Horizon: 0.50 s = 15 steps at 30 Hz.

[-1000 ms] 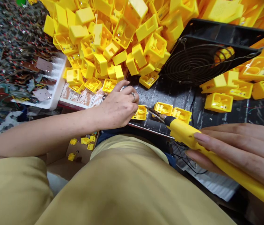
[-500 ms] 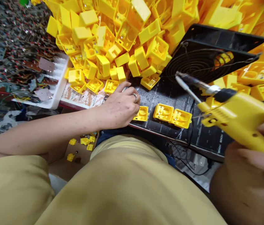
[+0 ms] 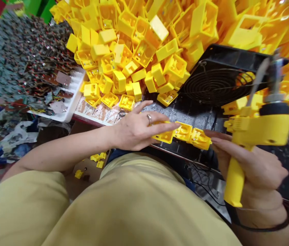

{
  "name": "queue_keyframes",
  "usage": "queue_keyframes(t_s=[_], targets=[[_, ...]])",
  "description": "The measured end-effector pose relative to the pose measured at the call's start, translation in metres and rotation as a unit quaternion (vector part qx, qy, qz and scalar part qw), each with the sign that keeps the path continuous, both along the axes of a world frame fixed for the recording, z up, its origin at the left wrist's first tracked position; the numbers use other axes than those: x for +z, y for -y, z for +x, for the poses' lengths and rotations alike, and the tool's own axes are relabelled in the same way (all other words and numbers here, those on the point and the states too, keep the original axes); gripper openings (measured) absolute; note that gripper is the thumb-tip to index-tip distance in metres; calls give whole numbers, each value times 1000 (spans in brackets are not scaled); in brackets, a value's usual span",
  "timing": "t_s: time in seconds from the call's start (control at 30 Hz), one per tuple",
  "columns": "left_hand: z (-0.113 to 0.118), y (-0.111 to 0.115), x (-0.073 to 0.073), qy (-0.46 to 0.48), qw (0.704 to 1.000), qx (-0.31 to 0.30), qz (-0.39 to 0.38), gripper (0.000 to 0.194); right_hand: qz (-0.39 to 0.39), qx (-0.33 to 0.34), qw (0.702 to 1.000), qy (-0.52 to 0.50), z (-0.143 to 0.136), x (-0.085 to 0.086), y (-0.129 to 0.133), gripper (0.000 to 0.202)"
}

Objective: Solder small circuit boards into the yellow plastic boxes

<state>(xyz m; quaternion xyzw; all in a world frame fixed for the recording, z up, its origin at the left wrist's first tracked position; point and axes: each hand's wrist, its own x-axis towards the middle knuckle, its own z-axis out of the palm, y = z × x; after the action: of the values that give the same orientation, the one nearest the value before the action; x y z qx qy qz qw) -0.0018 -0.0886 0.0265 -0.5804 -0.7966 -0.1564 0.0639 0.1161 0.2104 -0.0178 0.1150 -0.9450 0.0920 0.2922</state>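
My left hand (image 3: 140,130), a ring on one finger, grips a small yellow plastic housing (image 3: 168,136) near the bench edge, partly hidden by the fingers. Two more open yellow housings stand in a row beside it, a middle one (image 3: 183,131) and a right one (image 3: 200,138). My right hand (image 3: 252,164) holds a yellow soldering gun (image 3: 262,130), its handle hanging down through the hand and its metal tip pointing up and away. The right fingertips reach to the right end of the row; whether they touch the last housing is hard to tell.
A big heap of yellow housings (image 3: 134,51) covers the back of the bench. A black fan (image 3: 211,82) leans at the right. Many circuit boards (image 3: 31,58) fill a white tray (image 3: 76,99) at left. Below lies a box (image 3: 76,188) with several yellow parts; cables (image 3: 208,191) hang down.
My right hand has moved left to the row, with the soldering gun turned upward. My left hand has shifted slightly right with its housing, now against the other two.
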Motion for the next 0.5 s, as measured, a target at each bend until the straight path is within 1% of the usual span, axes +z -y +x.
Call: queue_keyframes(t_s=[0.03, 0.07, 0.13, 0.2, 0.27, 0.37, 0.4, 0.43, 0.47, 0.5], targets=[[-3, 4, 4, 17, 1000, 6, 13, 52, 10, 25, 1000, -14, -6, 2, 2, 21], [-8, 10, 9, 32, 999, 12, 4, 56, 19, 53, 998, -19, -10, 4, 4, 23], [-16, 20, 16, 40, 997, 21, -59, 61, 25, 111, 993, -12, -17, 6, 8, 29], [-22, 26, 15, 13, 991, 30, -132, 62, 20, 154, 988, 4, -22, 4, 12, 31], [-23, 26, 6, -32, 986, 34, -157, 58, 7, 176, 984, 13, -24, 1, 16, 34], [-20, 18, -13, -78, 989, 12, -123, 47, -4, 189, 982, 22, -28, -5, 18, 39], [-18, 17, -17, -83, 991, -2, -102, 45, -5, 191, 981, 28, -30, -7, 18, 39], [-16, 17, -17, -80, 993, -16, -80, 43, -4, 193, 981, 34, -31, -9, 18, 39], [-13, 20, -13, -67, 996, -26, -56, 43, -5, 195, 980, 42, -32, -11, 18, 37], [-11, 27, -4, -43, 998, -29, -29, 42, -9, 192, 980, 51, -33, -13, 18, 34]])
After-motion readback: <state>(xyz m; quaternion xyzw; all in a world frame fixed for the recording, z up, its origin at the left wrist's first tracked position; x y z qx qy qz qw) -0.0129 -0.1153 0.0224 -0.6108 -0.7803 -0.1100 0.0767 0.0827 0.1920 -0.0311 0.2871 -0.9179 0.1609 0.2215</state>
